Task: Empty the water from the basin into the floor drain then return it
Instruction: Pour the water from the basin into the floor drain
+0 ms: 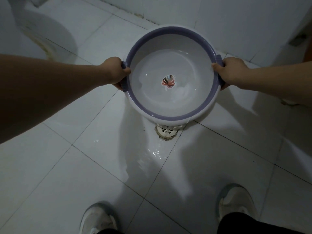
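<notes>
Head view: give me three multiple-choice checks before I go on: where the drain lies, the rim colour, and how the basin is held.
1. The drain lies:
A. between the shoes
B. just past the basin's near edge
C. at the far wall

2. The rim is:
A. purple
B. green
C. red

3. The basin is:
A. set on the floor, let go
B. held by one grip only
C. held by the left grip and right grip, one at each side

Answers:
1 B, the drain peeks out right below the near edge.
2 A, a purple band rings the white basin.
3 C, each grip curls round its own side.
</notes>
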